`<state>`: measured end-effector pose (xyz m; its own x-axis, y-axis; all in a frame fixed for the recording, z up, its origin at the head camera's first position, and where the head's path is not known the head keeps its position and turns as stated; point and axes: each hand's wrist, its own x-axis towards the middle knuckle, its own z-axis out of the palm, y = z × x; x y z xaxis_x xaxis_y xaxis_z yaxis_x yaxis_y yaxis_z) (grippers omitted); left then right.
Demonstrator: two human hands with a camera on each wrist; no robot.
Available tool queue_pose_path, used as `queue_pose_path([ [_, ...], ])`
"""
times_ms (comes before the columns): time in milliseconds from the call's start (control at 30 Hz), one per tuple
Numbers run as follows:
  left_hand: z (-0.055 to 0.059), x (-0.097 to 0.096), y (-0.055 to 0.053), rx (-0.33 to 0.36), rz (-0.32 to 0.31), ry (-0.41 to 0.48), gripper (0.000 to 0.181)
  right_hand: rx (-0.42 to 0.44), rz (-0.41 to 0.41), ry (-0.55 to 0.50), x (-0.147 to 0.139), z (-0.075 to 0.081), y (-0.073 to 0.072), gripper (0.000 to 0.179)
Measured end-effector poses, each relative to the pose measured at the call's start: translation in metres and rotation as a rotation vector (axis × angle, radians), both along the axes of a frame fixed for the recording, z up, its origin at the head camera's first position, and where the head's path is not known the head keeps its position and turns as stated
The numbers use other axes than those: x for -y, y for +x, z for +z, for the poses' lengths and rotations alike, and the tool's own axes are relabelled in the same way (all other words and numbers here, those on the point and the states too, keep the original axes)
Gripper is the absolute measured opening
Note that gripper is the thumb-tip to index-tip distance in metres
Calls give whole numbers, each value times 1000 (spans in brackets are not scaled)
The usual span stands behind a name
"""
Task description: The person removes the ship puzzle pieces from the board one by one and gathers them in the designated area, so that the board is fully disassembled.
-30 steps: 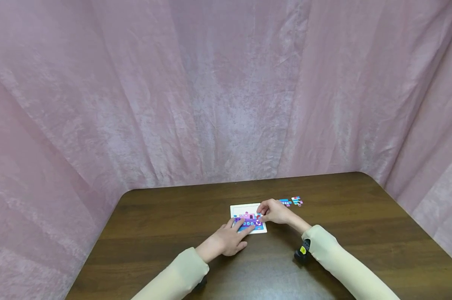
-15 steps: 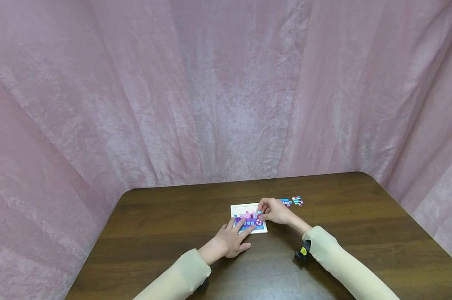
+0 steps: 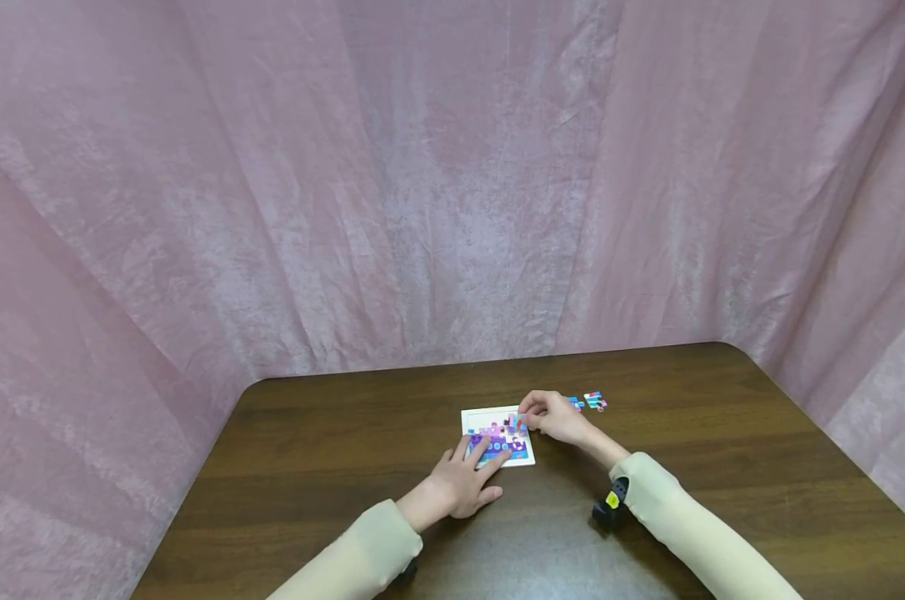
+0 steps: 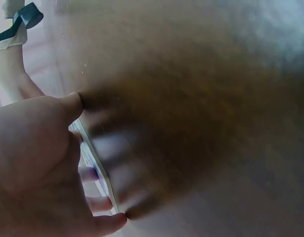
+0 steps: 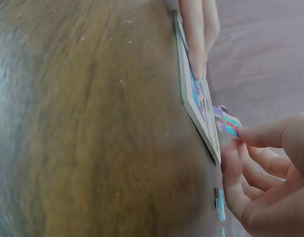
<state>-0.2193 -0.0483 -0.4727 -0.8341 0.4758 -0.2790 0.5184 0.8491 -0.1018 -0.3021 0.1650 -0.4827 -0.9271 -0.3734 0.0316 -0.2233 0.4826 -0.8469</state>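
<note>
A white-framed jigsaw puzzle [image 3: 485,416] with a purple and pink ship picture lies on the table. My left hand [image 3: 462,485] rests on its near left part, fingers spread over the blue and purple pieces. Over the puzzle's right side, my right hand [image 3: 561,418] pinches a puzzle piece [image 5: 231,125] between thumb and fingers. That piece, with red, teal and purple on it, is tilted and stands up off the board in the right wrist view. In the left wrist view my palm [image 4: 35,163] hides most of the puzzle.
Loose puzzle pieces lie right of the board: a striped one [image 3: 595,402] and a blue one [image 3: 576,403] partly behind my right hand. The brown wooden table [image 3: 332,442] has its far edge close to a pink curtain [image 3: 452,183].
The puzzle piece has come up off the board's right side in my right hand, which has shifted slightly back and to the right. My left hand has barely moved.
</note>
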Motion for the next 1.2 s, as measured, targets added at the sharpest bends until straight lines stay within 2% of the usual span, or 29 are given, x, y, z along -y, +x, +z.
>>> queue_pose_path([
  [200, 0, -2, 4, 18, 35, -9, 56, 52, -37, -67, -6, -1, -2, 12],
  [467, 3, -3, 8, 3, 48, 9, 55, 51, -98, -60, -13, 3, 0, 13],
  [800, 3, -1, 11, -15, 63, 17, 54, 55, -61, -112, -24, 6, 6, 19],
  [1200, 3, -1, 12, -7, 66, 36, 54, 122, -116, -118, -35, 3, 13, 18],
])
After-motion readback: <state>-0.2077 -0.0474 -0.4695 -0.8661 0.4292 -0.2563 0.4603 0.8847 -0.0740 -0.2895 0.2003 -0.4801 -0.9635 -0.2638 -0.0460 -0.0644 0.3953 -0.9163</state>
